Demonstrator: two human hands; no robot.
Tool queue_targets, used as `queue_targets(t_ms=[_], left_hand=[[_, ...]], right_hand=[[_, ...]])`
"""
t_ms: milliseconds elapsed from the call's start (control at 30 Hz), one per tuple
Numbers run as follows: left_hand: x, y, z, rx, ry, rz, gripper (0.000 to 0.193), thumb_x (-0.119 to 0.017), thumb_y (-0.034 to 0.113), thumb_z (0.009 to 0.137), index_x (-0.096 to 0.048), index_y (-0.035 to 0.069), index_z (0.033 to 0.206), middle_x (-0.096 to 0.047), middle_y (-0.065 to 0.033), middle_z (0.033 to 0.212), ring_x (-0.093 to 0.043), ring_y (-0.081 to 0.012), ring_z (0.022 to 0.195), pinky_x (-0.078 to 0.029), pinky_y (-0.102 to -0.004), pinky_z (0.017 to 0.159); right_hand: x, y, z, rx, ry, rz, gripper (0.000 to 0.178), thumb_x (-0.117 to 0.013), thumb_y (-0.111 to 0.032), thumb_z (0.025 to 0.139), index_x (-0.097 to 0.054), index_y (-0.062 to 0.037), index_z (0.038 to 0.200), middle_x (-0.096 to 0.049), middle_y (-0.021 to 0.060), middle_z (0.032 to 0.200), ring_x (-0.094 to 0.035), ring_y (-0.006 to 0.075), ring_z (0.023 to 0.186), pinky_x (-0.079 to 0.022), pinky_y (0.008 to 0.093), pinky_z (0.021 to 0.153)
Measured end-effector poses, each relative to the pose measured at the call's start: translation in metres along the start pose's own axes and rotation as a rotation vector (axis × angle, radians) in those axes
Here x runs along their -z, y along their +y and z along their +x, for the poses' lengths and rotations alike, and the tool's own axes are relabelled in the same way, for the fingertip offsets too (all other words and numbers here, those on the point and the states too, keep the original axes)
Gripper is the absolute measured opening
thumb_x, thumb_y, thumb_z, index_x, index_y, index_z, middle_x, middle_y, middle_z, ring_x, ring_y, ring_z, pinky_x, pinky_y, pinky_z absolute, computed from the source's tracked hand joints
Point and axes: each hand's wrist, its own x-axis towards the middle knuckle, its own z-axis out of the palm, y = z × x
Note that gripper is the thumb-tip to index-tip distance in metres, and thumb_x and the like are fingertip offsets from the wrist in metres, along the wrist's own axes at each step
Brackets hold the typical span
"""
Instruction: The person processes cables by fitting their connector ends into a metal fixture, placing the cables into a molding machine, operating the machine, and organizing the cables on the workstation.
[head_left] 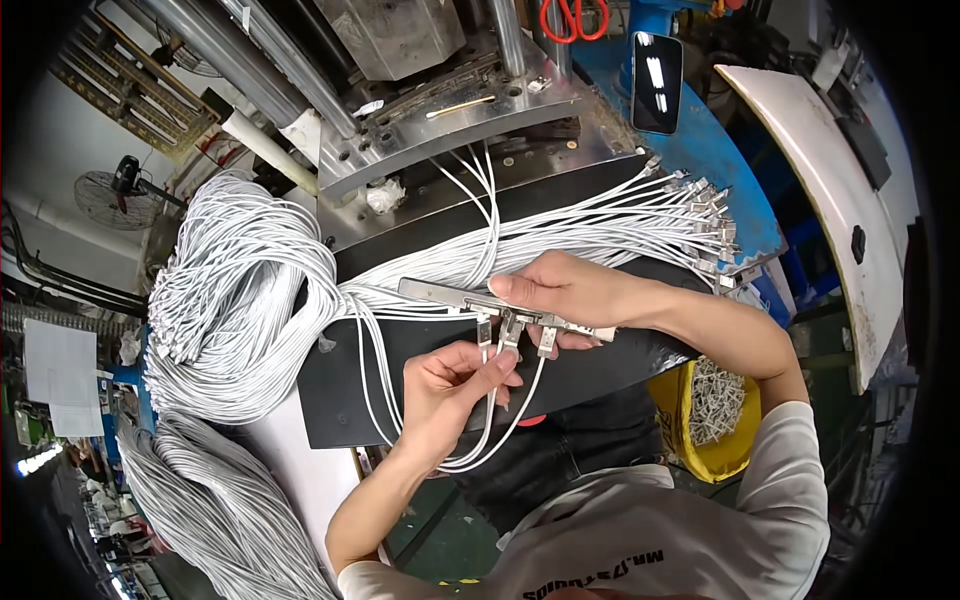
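Observation:
My right hand (565,285) is closed round a long, narrow metal bar fixture (432,292), with the thumb on top and fingers beneath. Three metal cable connectors (547,342) sit along the fixture's near side, each trailing a white cable (527,408). My left hand (450,385) pinches the middle cable just below its connector, the thumb lying along it. The cables loop down past the left wrist. Behind both hands, a thick bundle of white cables (560,235) stretches across the black work surface (335,385), its connector ends fanned out at the right.
A steel press (450,125) with upright posts stands ahead, several cables running into it. Coiled white cables (235,290) are heaped at left, above another cable bundle (225,500). A phone (656,85) rests at the far right. A yellow bin (722,455) of small pieces stands below my right arm.

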Motion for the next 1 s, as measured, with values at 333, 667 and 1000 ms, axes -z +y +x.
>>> queue_targets(t_ms=[333, 667, 1000], left_hand=[[-0.002, -0.004, -0.003, 0.009, -0.006, 0.029, 0.019, -0.073, 0.014, 0.098, -0.075, -0.005, 0.102, -0.075, -0.0113, 0.084, -0.065, -0.011, 0.066, -0.054, -0.0262, 0.064], [0.0, -0.005, -0.004, 0.018, 0.004, 0.039, 0.027, -0.068, 0.021, 0.102, -0.075, -0.006, 0.101, -0.073, -0.011, 0.078, -0.064, -0.0135, 0.063, -0.052, -0.0266, 0.062], [0.002, -0.006, -0.001, 0.048, -0.093, 0.095, 0.027, -0.065, 0.019, 0.104, -0.074, -0.007, 0.103, -0.071, -0.0073, 0.077, -0.062, -0.0104, 0.065, -0.05, -0.025, 0.064]], right_hand=[[-0.004, 0.009, -0.001, 0.034, 0.052, 0.122, 0.073, -0.046, -0.065, 0.103, -0.068, 0.0053, 0.105, -0.064, 0.0107, 0.063, -0.055, 0.0118, 0.04, -0.04, 0.0253, 0.036], [0.005, 0.002, -0.018, 0.045, 0.085, -0.072, 0.047, -0.084, -0.034, 0.089, -0.067, 0.0005, 0.116, -0.065, 0.0036, 0.064, -0.056, 0.0098, 0.043, -0.039, 0.0243, 0.039], [0.012, 0.012, -0.018, 0.045, 0.02, -0.192, 0.044, -0.086, -0.031, 0.086, -0.066, -0.0002, 0.11, -0.065, 0.0054, 0.063, -0.058, 0.0101, 0.044, -0.041, 0.0264, 0.041]])
